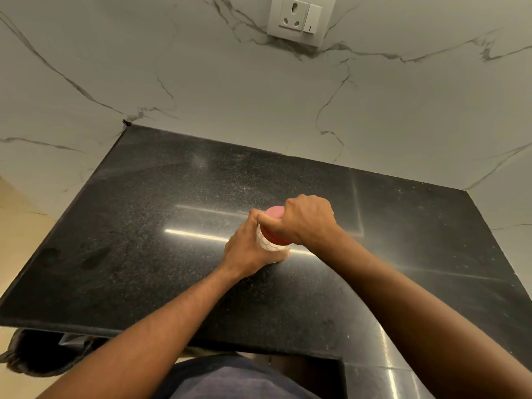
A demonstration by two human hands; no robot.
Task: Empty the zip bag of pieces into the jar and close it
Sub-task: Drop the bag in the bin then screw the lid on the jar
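Left hand (247,249): it was wrapped around the pale body of the jar (269,245), fingers curled on the wall, probably to keep the jar from turning.
Jar: it stood upright on the black table (144,226), near the middle, between both hands.
Lid (275,228): the red lid sat on top of the jar, mostly covered.
Right hand (306,221): it was clenched over the lid from above, a grip that suits twisting it tight.
Zip bag: it was not visible anywhere.
Step, in my judgement: the closing, almost the end of the task.
Wall socket (300,20): it was far behind, unused.
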